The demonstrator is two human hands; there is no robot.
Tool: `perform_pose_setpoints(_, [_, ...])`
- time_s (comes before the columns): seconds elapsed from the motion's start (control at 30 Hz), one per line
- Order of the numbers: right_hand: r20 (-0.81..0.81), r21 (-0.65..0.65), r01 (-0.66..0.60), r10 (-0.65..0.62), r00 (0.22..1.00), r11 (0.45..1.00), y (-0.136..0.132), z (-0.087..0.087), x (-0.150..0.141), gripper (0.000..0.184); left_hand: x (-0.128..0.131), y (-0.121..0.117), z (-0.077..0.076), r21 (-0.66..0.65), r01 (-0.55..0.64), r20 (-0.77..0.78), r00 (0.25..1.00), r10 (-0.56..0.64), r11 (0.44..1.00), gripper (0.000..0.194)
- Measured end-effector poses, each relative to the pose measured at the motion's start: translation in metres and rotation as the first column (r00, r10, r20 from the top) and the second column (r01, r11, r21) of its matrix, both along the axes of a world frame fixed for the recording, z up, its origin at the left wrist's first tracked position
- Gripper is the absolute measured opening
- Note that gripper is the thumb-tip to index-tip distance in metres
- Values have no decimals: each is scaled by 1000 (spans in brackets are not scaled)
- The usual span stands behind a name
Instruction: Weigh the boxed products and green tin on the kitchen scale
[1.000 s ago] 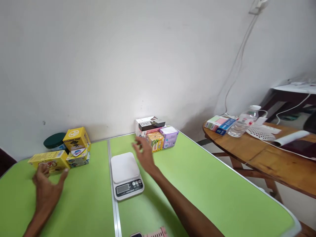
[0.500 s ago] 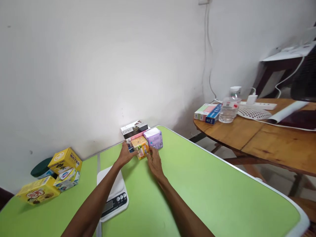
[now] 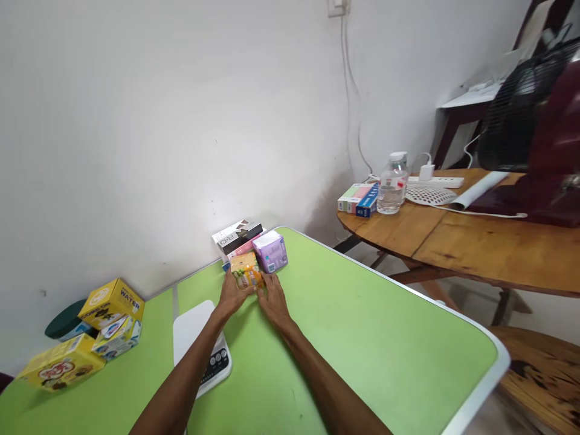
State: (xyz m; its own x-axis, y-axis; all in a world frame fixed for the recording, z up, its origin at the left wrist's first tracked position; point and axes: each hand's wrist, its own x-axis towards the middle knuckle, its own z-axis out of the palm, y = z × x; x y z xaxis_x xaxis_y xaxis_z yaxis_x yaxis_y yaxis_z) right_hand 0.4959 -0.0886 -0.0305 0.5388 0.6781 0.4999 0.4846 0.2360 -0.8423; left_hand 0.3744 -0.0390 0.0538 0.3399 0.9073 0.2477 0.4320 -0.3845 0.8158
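Note:
An orange pack [image 3: 246, 271] with fruit pictures, shaped like a tissue pack, sits between my two hands at the far end of the green table. My left hand [image 3: 232, 296] is closed against its left side, thumb along the front. At its lower right corner, my right hand [image 3: 272, 300] grips with bent fingers. A purple tissue pack [image 3: 270, 251] touches it on the right. Behind both lie several flat boxes, with a black and silver box [image 3: 240, 237] on top. Left of my hands rests a white kitchen scale [image 3: 193, 326], partly hidden by my left forearm.
Yellow boxes [image 3: 113, 304] and a dark green-lidded tub [image 3: 67, 320] stand at the table's left. The wall borders the back edge. A wooden table [image 3: 426, 235] on the right holds a water bottle [image 3: 390, 192], small boxes and a power strip.
The camera view has swung to the right. Both hands stay on the orange pack, with the right hand now lower and closer to the left at its front.

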Motion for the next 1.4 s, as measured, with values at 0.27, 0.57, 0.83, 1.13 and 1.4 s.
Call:
perform_pose_setpoints(0.27, [5,-37,-71,72,997,997,-45,5,0,45,-2,-43,6,65,25,-6,1000,-24,998,75])
perform_pose_setpoints(0.57, [147,66,-241,229,962,968,-84,70,-68,35,-94,-104,46,332,-112,-74,987,145,937,51])
perform_pose_setpoints(0.83, [299,-71,-386,389,871,920,-69,72,-129,32,-175,-111,17,217,-300,-19,950,312,929,35])
perform_pose_setpoints(1.13, [64,-103,-467,475,878,878,-66,70,-120,39,-195,-114,11,106,-305,41,952,302,947,60])
perform_pose_setpoints(1.4, [-266,-98,-361,325,908,928,-71,30,-86,57,-246,-115,-37,-205,-420,220,861,459,884,63])
